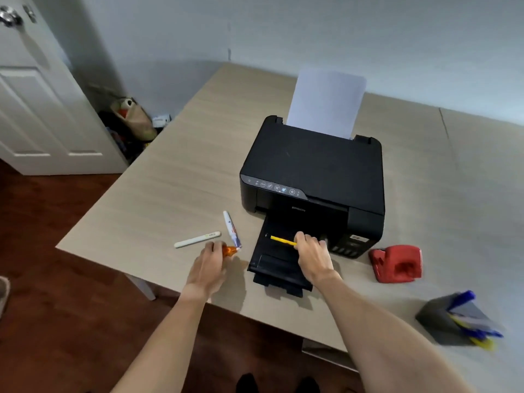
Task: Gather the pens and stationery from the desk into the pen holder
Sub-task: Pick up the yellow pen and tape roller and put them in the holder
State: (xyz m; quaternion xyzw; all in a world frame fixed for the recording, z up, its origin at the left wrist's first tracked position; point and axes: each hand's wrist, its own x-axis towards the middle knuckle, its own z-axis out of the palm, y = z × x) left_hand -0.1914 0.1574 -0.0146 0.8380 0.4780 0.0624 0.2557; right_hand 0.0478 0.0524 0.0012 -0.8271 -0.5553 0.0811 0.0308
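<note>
A yellow pen (280,240) lies on the black printer's output tray (272,268); my right hand (312,252) grips its right end. My left hand (209,262) is closed around an orange-capped marker (230,250) at the desk's front left. A white marker (230,226) lies tilted just beyond it, touching the orange cap. A pale, cream-coloured pen (197,239) rests to the left of my left hand. The grey pen holder (450,319) stands at the far right front, with several blue and yellow pens in it.
A black printer (312,168) with white paper (326,103) upright in its rear feed fills the desk's middle. A red hole punch (395,263) sits right of the tray. The desk's front-left edge (119,268) drops to a wooden floor; a white door (42,95) stands far left.
</note>
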